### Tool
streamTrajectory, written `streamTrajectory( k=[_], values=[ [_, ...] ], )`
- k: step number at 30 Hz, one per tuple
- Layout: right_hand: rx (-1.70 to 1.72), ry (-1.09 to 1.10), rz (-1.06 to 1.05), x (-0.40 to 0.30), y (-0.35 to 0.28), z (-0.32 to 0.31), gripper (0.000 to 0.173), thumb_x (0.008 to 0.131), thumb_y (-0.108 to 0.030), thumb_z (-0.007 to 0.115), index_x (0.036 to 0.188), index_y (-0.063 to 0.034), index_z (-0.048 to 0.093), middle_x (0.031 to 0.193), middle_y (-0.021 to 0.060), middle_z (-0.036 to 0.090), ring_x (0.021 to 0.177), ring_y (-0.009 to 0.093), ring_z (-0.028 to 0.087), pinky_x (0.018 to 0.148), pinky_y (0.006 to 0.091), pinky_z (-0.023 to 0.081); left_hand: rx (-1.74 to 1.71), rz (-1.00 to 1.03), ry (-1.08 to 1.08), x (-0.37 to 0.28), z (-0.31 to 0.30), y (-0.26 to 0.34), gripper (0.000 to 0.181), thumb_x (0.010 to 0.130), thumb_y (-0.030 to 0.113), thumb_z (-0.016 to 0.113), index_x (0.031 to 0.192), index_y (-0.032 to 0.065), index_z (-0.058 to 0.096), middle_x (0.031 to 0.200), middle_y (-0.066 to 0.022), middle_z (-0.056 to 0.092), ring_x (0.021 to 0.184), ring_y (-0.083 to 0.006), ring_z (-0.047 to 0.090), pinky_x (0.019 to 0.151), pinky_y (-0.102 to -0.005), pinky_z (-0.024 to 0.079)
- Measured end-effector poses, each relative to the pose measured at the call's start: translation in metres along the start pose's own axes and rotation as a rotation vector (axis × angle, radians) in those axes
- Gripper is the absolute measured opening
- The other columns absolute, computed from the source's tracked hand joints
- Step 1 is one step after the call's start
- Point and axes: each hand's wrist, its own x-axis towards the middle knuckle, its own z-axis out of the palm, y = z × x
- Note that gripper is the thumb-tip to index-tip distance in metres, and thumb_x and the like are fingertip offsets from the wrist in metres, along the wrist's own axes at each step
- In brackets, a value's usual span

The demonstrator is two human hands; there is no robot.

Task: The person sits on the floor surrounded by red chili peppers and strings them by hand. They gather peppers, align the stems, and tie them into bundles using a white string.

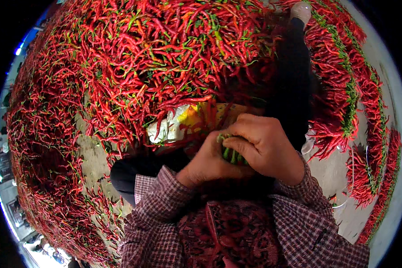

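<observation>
My left hand [209, 164] is closed around a bunch of red chili peppers with their green stems [233, 154] upward. My right hand [264, 145] lies against it, thumb and bent fingers at the stem ends. Red pods show dimly beyond my knuckles, above a white and yellow sack [179, 122] between my legs. The lower part of the bunch is hidden by my hands and shadow. A large heap of loose red chilies [174, 43] spreads in front of me.
My outstretched leg [289, 77] divides the heap from long strung rows of chilies [331, 73] on the right. A thin white cord [352, 167] lies near their lower ends. More loose chilies [43, 140] cover the left side. Bare concrete floor [95, 160] shows between piles.
</observation>
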Motion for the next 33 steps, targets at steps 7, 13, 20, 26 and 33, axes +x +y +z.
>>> streamTrajectory(
  k=[7,13,20,26,33],
  values=[
    [0.056,-0.006,0.071,-0.034,0.001,-0.021,0.011,0.077,-0.008,0.064,0.083,0.0013,0.063,0.071,0.0138,0.056,0.064,0.03,0.057,0.057,0.0358,0.044,0.016,-0.076,-0.113,0.008,0.031,-0.02,0.034,0.065,0.004,0.077,0.095,0.0017,0.062,0.092,-0.0019,0.065,0.086,-0.0088,0.06,0.072,-0.0265,0.051],
    [0.006,0.146,0.148,-0.055,0.009,-0.025,0.011,0.079,-0.007,0.063,0.088,0.0002,0.063,0.074,0.0137,0.057,0.065,0.03,0.058,0.058,0.0351,0.045,0.025,-0.063,-0.059,0.022,0.048,-0.018,0.052,0.063,0.01,0.08,0.107,0.0024,0.054,0.1,-0.0074,0.062,0.095,-0.0122,0.059,0.078,-0.0289,0.05],
    [0.021,0.196,0.146,-0.061,0.009,-0.022,0.013,0.079,-0.006,0.064,0.091,0.0002,0.065,0.073,0.0132,0.057,0.066,0.029,0.059,0.058,0.0333,0.046,0.62,0.225,0.056,0.018,0.051,-0.022,0.058,0.059,0.015,0.083,0.105,0.0013,0.052,0.097,-0.0124,0.061,0.094,-0.0193,0.062,0.078,-0.0315,0.05],
    [0.028,0.242,0.172,-0.063,0.014,-0.017,0.012,0.078,-0.006,0.065,0.087,0.0009,0.066,0.073,0.013,0.058,0.067,0.027,0.061,0.058,0.0319,0.046,0.233,0.054,0.002,0.021,0.052,-0.041,0.046,0.063,0.012,0.079,0.101,0.0011,0.056,0.093,-0.0058,0.063,0.086,-0.0118,0.06,0.072,-0.0281,0.05],
    [-0.011,0.498,0.192,-0.081,0.03,-0.046,0.014,0.076,-0.009,0.07,0.086,-0.0006,0.065,0.104,0.0144,0.063,0.085,0.026,0.062,0.064,0.0327,0.05,0.093,-0.015,0.035,0.051,0.073,-0.031,0.035,0.064,0.006,0.076,0.095,0.0001,0.06,0.089,-0.0044,0.065,0.08,-0.0098,0.059,0.07,-0.0278,0.051]
  ],
)
